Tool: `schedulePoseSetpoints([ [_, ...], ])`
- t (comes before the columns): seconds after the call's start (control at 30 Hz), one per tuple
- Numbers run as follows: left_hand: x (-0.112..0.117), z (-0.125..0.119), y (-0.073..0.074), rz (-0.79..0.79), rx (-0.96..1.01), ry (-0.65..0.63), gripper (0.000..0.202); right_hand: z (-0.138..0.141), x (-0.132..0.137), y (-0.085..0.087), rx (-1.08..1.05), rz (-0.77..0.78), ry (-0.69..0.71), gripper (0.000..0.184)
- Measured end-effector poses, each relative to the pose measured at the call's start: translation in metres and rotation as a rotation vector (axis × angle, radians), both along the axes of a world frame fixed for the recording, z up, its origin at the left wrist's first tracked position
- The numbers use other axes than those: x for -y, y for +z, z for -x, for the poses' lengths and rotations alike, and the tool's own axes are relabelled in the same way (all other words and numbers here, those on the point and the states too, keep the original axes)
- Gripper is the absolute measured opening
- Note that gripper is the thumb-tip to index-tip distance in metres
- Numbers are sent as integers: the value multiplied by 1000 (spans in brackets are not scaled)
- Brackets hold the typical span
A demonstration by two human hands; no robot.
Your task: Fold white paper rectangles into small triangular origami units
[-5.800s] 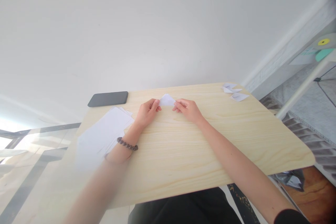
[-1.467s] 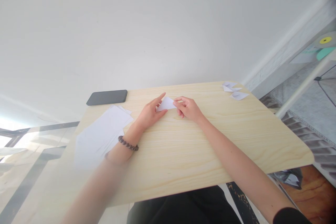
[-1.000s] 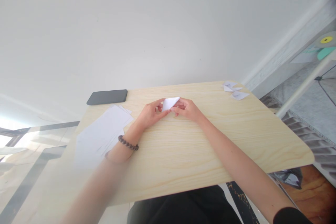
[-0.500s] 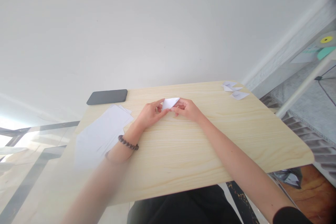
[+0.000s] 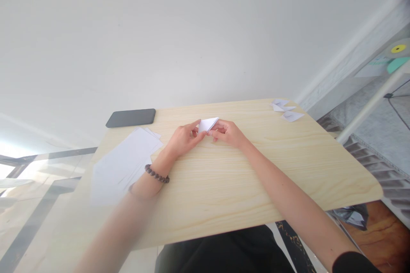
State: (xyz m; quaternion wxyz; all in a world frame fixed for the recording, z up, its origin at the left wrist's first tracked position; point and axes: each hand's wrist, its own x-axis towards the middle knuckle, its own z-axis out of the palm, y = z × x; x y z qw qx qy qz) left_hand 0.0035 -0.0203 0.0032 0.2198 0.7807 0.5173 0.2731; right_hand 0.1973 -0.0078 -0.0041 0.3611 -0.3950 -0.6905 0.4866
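A small folded piece of white paper [image 5: 206, 124], triangular in outline, is held just above the light wooden table [image 5: 256, 179] near its middle back. My left hand [image 5: 182, 140], with a dark bead bracelet at the wrist, pinches the paper's left side between thumb and fingers. On the right side, my right hand [image 5: 228, 132] pinches it with curled fingers. The two hands nearly touch under the paper.
A stack of white paper sheets [image 5: 123, 161] lies on the table's left part. A dark phone [image 5: 131, 117] rests at the back left. Several small folded paper pieces [image 5: 285, 108] sit at the back right corner. A white wall rises behind the table.
The paper lay flat under both hands 1.5 s ago; it now stands raised and folded between pinching fingers. Over the last half second almost nothing has moved.
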Motion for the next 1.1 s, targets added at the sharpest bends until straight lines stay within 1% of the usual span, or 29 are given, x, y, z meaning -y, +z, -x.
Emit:
schedulePoseSetpoints([
  [0.13,0,0,1,-2,5,-7,58,2,-1,-3,29,-12,-40,26],
  [0.3,0,0,-1,-5,28,-52,54,10,1,-4,72,-75,-237,15],
  [0.4,0,-1,-3,-14,38,-71,49,13,3,-5,77,-88,-256,11],
  [0.5,-1,-1,-4,10,70,-55,44,13,2,-7,130,-111,-271,7],
  [0.57,-2,-1,-5,62,141,-37,43,13,3,-8,160,-163,-301,5],
  [0.7,-4,0,-4,229,388,-24,49,17,7,-7,218,-332,-367,11],
  [0.77,-5,0,-2,316,476,-38,54,20,9,-6,264,-408,-361,12],
  [0.87,-5,0,3,399,541,-53,58,24,12,-7,331,-515,-321,15],
  [1.0,-4,0,8,400,531,-73,50,25,13,-10,369,-616,-272,11],
  [1.1,-5,0,6,392,487,-25,44,23,12,-12,325,-605,-289,11],
])
